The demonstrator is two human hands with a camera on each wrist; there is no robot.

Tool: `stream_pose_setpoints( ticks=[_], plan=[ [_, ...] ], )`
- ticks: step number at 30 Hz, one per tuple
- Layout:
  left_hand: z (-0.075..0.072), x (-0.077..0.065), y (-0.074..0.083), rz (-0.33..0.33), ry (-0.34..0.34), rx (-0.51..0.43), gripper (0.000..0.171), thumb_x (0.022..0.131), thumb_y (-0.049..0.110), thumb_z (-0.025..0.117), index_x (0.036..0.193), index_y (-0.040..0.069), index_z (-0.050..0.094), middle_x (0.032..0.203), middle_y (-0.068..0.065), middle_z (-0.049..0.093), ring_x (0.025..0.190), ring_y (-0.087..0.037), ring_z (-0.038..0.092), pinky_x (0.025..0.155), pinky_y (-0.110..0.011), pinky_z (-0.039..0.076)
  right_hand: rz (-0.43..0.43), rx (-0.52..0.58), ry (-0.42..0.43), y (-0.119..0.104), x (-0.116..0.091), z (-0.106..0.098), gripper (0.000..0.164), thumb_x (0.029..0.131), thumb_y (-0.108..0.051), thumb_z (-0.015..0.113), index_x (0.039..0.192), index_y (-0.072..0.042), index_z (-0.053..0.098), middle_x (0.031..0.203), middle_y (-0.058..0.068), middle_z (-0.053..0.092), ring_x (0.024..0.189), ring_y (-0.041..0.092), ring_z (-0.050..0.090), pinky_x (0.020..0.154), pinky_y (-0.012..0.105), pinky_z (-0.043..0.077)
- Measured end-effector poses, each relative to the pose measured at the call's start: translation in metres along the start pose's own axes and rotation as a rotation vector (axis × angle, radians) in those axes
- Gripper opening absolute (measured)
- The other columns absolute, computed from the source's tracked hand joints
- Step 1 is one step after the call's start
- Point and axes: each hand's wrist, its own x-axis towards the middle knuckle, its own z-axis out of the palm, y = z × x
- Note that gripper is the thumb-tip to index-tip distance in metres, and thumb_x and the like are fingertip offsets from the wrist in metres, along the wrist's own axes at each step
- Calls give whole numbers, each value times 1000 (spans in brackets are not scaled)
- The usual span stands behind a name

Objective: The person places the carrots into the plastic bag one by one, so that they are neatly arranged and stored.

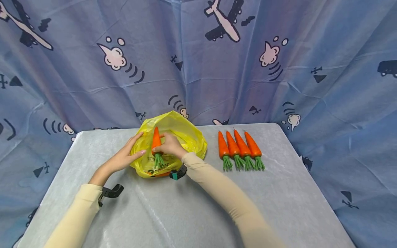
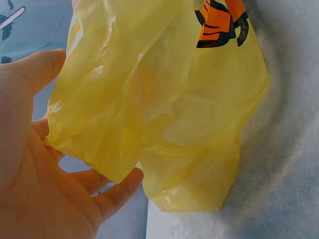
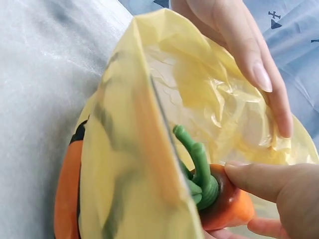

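Observation:
A yellow plastic bag [image 1: 195,137] lies with its mouth wide on the table, toward its far left side. Inside the mouth, my right hand [image 1: 170,144] grips an orange carrot [image 1: 156,139] with green stalks; its pointed end faces away from me. In the right wrist view, thumb and fingers pinch the thick end of the carrot [image 3: 232,206]. My left hand [image 1: 128,155] touches the bag's left rim, its fingers fairly straight and spread. The left wrist view shows the bag's outer side [image 2: 174,109] against that hand. The bag's deeper contents are hidden.
Several more carrots [image 1: 237,146] lie side by side to the right of the bag, stalks toward me. All stand on a pale grey table [image 1: 186,213]. A blue patterned curtain [image 1: 198,62] hangs behind and at both sides.

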Motion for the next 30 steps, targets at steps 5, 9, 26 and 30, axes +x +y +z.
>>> stream_pose_setpoints(
  ticks=[5,9,26,30],
  plan=[
    [0,-1,-1,-9,1,4,78,101,37,54,161,27,5,165,-23,8,149,-50,16,115,-72,21,50,95,-29,-2,3,7,64,78,-18,84,133,-2,54,119,18,65,77,17,64,70,32,61],
    [0,-1,0,-14,0,4,78,101,37,54,161,26,5,165,-23,7,149,-51,15,115,-72,21,83,150,-39,-2,5,13,63,79,-17,83,133,-2,53,117,19,64,76,19,63,75,39,62],
    [0,-5,1,-24,7,27,81,101,38,54,161,28,1,166,-22,6,148,-52,17,112,-73,23,78,53,-34,1,4,27,60,80,-20,82,131,-2,54,110,13,66,76,16,56,60,22,47],
    [-1,-8,3,-16,36,78,84,100,39,55,161,23,-1,164,-26,8,142,-55,27,111,-72,28,93,46,-31,0,4,28,59,80,-20,82,130,-4,54,109,12,66,77,17,56,60,22,48]
  ],
)
